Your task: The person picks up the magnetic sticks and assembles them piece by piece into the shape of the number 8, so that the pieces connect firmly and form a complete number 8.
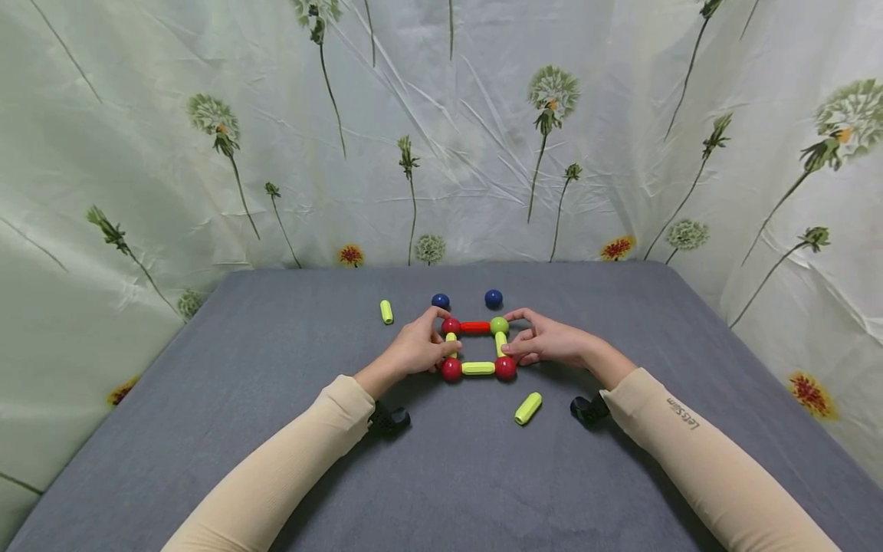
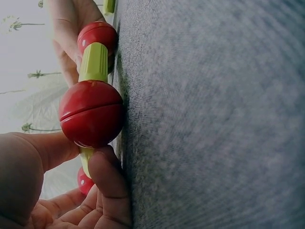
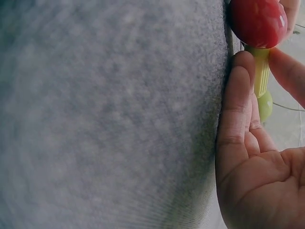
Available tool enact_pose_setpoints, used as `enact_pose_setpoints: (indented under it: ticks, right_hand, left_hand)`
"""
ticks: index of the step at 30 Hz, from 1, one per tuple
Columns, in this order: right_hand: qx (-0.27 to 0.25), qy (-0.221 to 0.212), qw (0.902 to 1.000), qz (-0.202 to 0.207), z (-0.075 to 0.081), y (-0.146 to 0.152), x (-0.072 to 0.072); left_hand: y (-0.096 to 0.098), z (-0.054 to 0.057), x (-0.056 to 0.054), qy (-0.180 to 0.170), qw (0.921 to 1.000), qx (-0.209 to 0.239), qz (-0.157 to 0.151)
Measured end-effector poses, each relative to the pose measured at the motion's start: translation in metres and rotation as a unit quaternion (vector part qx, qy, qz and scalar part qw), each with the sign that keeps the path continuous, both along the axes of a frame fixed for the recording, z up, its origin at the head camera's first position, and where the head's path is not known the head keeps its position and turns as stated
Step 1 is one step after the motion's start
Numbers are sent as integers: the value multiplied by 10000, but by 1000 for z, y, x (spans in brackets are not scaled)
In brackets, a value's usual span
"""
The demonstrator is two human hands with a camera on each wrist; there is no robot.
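Observation:
A square of toy balls and rods lies in the middle of the table in the head view. Its far side is a red rod (image 1: 475,327), running between a red ball (image 1: 451,326) and a green ball (image 1: 500,326). Two more red balls (image 1: 451,369) form the near corners, joined by a yellow-green rod (image 1: 478,368). My left hand (image 1: 414,345) pinches the left yellow-green rod (image 2: 86,160), its index finger reaching the far red ball. With thumb and fingers, my right hand (image 1: 555,343) holds the right yellow-green rod (image 3: 261,71); its index finger extends to the green ball.
Two blue balls (image 1: 493,299) sit behind the square. One loose yellow-green rod (image 1: 386,312) lies at the back left, another loose rod (image 1: 528,409) in front on the right. A grey cloth covers the table (image 1: 290,345), and a flowered curtain (image 1: 476,153) hangs behind it.

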State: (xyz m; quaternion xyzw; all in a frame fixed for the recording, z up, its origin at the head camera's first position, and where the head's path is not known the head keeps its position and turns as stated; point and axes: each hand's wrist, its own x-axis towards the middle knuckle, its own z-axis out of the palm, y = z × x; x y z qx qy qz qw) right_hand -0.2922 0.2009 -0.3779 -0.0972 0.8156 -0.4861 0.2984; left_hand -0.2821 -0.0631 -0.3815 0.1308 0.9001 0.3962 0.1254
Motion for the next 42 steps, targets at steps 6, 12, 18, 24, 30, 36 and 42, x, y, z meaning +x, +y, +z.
enact_pose_setpoints:
  ticks: [6, 12, 18, 24, 30, 36, 42]
  right_hand:
    - [57, 11, 10000, -30, 2, 1, 0]
    - [69, 29, 9999, -74, 4, 3, 0]
    - [87, 17, 10000, -17, 4, 3, 1]
    - [42, 2, 10000, -85, 5, 2, 1]
    - [81, 35, 10000, -17, 5, 4, 1]
    - [61, 48, 10000, 1, 3, 4, 2]
    - [61, 33, 10000, -19, 2, 2, 2]
  left_hand:
    - [0, 2, 0, -41, 10000, 22, -12]
    - [-1, 6, -3, -91, 9999, 114, -20]
    - [-13, 9, -6, -181, 9995, 254, 107]
    - [-35, 20, -13, -28, 9994, 158, 322]
    - [-59, 32, -20, 189, 9967, -82, 788]
    - [-80, 33, -29, 101, 9920, -206, 1240]
    - [-92, 27, -38, -77, 9891, -392, 1417]
